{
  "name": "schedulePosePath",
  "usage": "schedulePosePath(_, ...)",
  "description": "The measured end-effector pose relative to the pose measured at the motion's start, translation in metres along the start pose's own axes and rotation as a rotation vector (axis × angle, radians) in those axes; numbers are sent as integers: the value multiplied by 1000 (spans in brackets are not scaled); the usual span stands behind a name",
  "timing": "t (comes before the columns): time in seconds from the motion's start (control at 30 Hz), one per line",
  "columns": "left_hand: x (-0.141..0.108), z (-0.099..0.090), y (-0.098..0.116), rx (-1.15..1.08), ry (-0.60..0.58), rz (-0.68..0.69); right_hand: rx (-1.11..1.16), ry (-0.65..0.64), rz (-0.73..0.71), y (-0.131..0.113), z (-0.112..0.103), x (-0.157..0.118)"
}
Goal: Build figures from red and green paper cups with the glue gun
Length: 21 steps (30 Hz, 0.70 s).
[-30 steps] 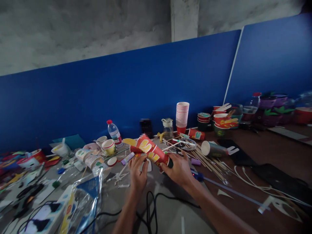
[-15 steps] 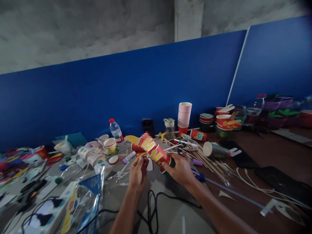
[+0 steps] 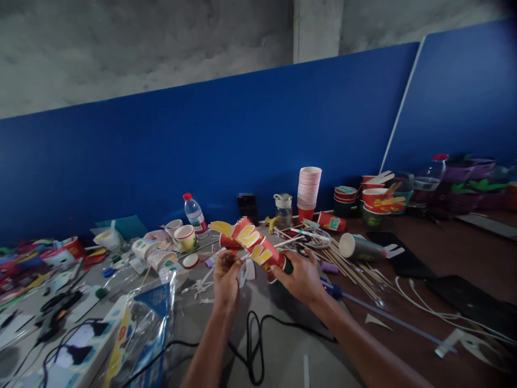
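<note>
A craft made of red paper cups (image 3: pixel 264 256) with yellow cut-out shapes is held tilted over the middle of the table. My right hand (image 3: pixel 301 277) grips its dark green lower right end, thumb on the near side. Close to the craft's left side is my left hand (image 3: pixel 226 280), thumb and fingers pinched together; whatever they hold is too small to make out. A yellow leaf-like piece (image 3: pixel 221 228) sticks out at the craft's upper left. White paper pieces (image 3: pixel 247 269) show just beyond my left fingers. Under the craft, a dark green part is partly hidden.
A tall stack of paper cups (image 3: pixel 310 188), a glass jar (image 3: pixel 283 210) and a water bottle (image 3: pixel 195 214) stand along the blue partition (image 3: pixel 202 145). Wooden sticks (image 3: pixel 351 269) lie at right. A black cable (image 3: pixel 258 345) loops in front; plastic packaging (image 3: pixel 149 318) lies left.
The view has shifted slightly, so most things sit a little further right. My left fingers have curled more beside the craft. My right hand keeps its grip.
</note>
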State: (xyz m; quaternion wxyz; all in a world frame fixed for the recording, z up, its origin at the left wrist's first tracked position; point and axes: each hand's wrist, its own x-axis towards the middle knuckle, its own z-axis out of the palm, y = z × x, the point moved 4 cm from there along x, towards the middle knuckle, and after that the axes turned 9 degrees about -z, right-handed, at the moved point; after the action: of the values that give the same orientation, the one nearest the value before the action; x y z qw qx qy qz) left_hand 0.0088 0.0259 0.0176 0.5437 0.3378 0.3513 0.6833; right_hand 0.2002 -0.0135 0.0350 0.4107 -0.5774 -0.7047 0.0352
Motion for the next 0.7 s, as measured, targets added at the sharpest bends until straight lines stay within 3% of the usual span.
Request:
schedulePosePath(0.17,5,-9,0,244,63,90,-8,16,-7,0,-1,0)
schedulePosePath(0.47,6,-9,-2,497,106,116,11,46,-18,-1,-6,1)
schedulePosePath(0.57,8,-13,-3,692,132,183,15,70,-29,-2,-8,1)
schedulePosePath(0.7,6,-11,-7,870,76,244,6,91,-40,-4,-10,1)
